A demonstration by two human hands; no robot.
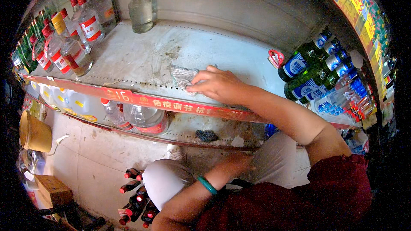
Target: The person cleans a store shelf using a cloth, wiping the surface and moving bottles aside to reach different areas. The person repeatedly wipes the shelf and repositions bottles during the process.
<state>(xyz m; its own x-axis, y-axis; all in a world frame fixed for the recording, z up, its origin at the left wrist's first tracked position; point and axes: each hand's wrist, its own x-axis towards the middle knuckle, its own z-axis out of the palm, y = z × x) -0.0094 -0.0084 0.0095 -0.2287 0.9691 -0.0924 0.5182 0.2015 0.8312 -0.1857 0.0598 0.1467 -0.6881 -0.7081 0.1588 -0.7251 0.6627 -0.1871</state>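
Here's the right hand (218, 85), grip clamped on the cloth (182, 76) at eleven o'clock, likely keeping it pressed to the shelf (137, 55); clear bottles (90, 25) at ten, green bottles (299, 65) at two, perhaps spaced for elbow room; left hand (234, 164) low at five, grip unreadable.

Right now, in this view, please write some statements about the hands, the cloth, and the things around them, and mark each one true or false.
1. The right hand grips a grey-white cloth on the upper shelf. True.
2. Both hands touch the cloth. False: the left hand is low, near the person's knees.
3. A green bangle circles the left forearm. True.
4. A dark wad lies on the upper shelf. False: it lies on the lower shelf.
5. Dark bottles with red caps are low down, left of the person's left knee. True.
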